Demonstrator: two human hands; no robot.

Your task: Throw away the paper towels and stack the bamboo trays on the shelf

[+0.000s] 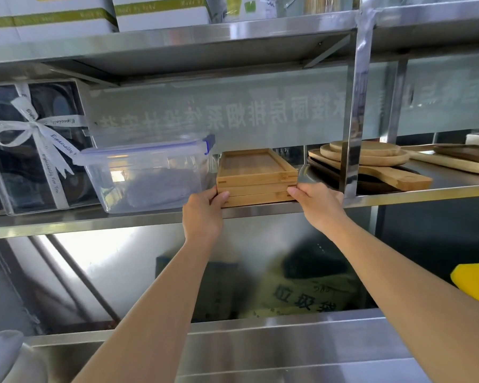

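A stack of three light bamboo trays (256, 181) rests on the steel shelf (150, 219), near its front edge. My left hand (203, 214) grips the stack's front left corner, thumb on the front face. My right hand (317, 204) holds the front right corner, fingers curled against the tray sides. Both arms reach up from below. No paper towels are in view.
A clear plastic box with a blue-clipped lid (150, 175) stands just left of the trays. Round and paddle-shaped wooden boards (371, 164) lie to the right, behind a steel upright (354, 120). A ribboned gift box (31, 150) sits far left. White boxes fill the upper shelf.
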